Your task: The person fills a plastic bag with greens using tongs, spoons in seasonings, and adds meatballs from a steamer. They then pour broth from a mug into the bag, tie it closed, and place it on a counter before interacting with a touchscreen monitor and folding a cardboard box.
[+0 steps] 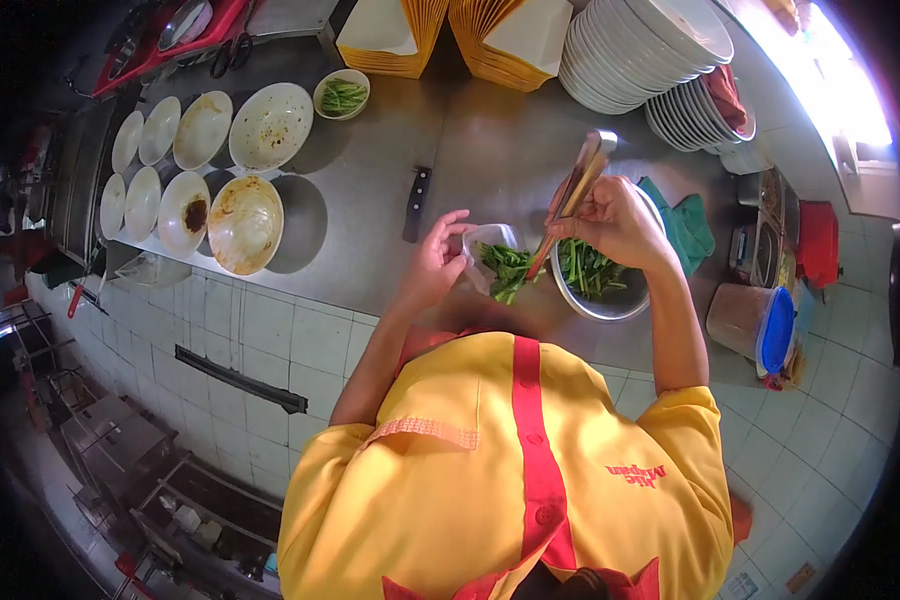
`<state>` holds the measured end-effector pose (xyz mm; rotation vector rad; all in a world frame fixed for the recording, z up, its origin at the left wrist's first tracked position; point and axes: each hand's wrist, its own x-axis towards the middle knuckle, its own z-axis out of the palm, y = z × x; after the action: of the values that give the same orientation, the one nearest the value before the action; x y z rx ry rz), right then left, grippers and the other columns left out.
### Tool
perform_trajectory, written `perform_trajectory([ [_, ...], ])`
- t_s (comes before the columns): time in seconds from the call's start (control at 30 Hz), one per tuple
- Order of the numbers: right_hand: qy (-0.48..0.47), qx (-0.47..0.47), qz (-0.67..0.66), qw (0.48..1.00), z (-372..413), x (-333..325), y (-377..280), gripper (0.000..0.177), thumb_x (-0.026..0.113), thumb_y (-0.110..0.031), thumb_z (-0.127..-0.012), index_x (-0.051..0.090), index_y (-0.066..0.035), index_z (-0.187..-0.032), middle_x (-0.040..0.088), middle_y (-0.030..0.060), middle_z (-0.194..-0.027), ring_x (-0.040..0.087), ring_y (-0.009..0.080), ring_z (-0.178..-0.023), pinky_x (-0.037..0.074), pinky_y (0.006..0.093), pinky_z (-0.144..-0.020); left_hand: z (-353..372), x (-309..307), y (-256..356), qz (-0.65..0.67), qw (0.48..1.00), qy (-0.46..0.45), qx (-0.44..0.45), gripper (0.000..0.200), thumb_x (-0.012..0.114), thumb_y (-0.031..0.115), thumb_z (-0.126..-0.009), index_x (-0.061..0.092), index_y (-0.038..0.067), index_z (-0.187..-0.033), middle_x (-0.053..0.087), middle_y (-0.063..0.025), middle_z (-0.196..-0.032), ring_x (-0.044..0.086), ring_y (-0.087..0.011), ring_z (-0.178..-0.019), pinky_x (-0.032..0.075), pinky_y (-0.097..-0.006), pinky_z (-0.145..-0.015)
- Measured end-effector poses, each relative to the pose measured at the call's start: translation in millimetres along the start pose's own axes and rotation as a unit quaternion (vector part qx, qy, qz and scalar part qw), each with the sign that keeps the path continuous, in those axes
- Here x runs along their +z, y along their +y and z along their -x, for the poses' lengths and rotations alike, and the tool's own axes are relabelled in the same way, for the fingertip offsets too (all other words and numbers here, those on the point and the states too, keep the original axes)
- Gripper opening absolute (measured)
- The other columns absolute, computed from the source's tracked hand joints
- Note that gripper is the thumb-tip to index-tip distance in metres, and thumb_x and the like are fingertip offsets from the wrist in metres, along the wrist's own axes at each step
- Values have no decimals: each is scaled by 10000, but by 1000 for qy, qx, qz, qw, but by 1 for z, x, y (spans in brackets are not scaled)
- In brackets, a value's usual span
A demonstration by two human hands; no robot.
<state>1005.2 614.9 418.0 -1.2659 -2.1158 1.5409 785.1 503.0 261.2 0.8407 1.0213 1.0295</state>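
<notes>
My right hand [615,222] is closed around metal tongs [582,165], whose tips point down at leafy greens. At its left edge, a small clear plastic container [494,238] is gripped by my left hand [438,256]. Cut leafy greens [507,270] lie in it, some spilling over its near rim. Right beside the container stands a metal bowl [610,313] holding more cut greens [588,268]. My right hand and forearm cover part of this bowl.
A knife [417,205] lies left of my left hand. Used white bowls [272,125] stand in two rows at left, near a small bowl of greens [341,96]. Stacked plates [620,60], yellow paper trays [395,40], a green cloth [685,230] and a blue-lidded tub [740,315] surround the workspace.
</notes>
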Motion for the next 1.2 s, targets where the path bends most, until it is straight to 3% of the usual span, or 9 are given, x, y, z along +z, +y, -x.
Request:
perform_trajectory([
  [0.17,88,17,-52,995,-10,19,1,174,734,-56,-749,612,53,-807,673,105,-716,654,128,-676,506,274,-595,-1,10,-2,0,1000,9,2,662,528,-137,-777,317,59,-1373,492,-90,-1217,543,-104,-891,482,-249,-799],
  [0.23,127,-4,64,990,-12,29,-11,211,745,-69,-732,589,66,-779,672,158,-704,666,153,-653,505,290,-574,0,11,-2,-93,994,7,48,665,534,-136,-784,310,64,-1377,495,-95,-1217,540,-100,-861,483,-242,-777],
  [0.4,180,-84,137,970,-5,57,-6,192,673,-76,-745,535,21,-836,577,237,-674,565,461,-671,450,453,-573,5,4,0,-98,993,21,69,683,537,-138,-773,304,72,-1380,511,-83,-1194,532,-101,-797,461,-237,-734],
  [0.73,174,-109,194,959,-8,86,-14,211,667,-154,-780,553,3,-864,596,230,-790,582,435,-717,468,453,-595,7,8,-15,-136,982,66,115,675,582,-107,-757,336,62,-1361,518,-111,-1174,562,-119,-752,493,-252,-680],
  [0.87,163,-105,114,974,-4,74,-12,219,720,-132,-763,564,8,-826,635,181,-733,650,313,-669,510,362,-592,7,0,-43,-155,972,151,93,621,593,-79,-766,373,46,-1334,510,-130,-1180,580,-130,-736,504,-263,-659],
  [0.93,208,-69,25,975,3,62,-24,224,763,-86,-734,590,23,-827,683,136,-735,682,166,-686,521,273,-614,13,-2,-39,-190,966,178,6,509,554,-48,-835,385,28,-1308,564,-114,-1087,608,-117,-748,507,-241,-638],
  [1.03,283,-103,26,953,8,45,-9,226,755,-73,-738,615,28,-885,692,122,-762,684,165,-699,513,259,-635,12,-12,-43,-100,987,112,-63,416,571,56,-876,416,3,-1258,624,-118,-918,638,-140,-704,533,-261,-629],
  [1.13,289,-95,75,950,15,36,-5,230,756,-73,-735,616,27,-887,690,109,-753,683,158,-717,510,253,-642,18,6,-23,-29,981,152,-116,337,598,136,-878,473,8,-1163,647,-74,-727,651,-152,-618,514,-276,-545],
  [1.2,294,-109,57,948,13,43,5,231,755,-74,-735,615,29,-887,689,112,-771,682,163,-729,514,261,-649,20,10,-24,-12,981,146,-125,326,602,133,-878,475,-3,-1146,648,-89,-750,655,-158,-633,525,-281,-557],
])
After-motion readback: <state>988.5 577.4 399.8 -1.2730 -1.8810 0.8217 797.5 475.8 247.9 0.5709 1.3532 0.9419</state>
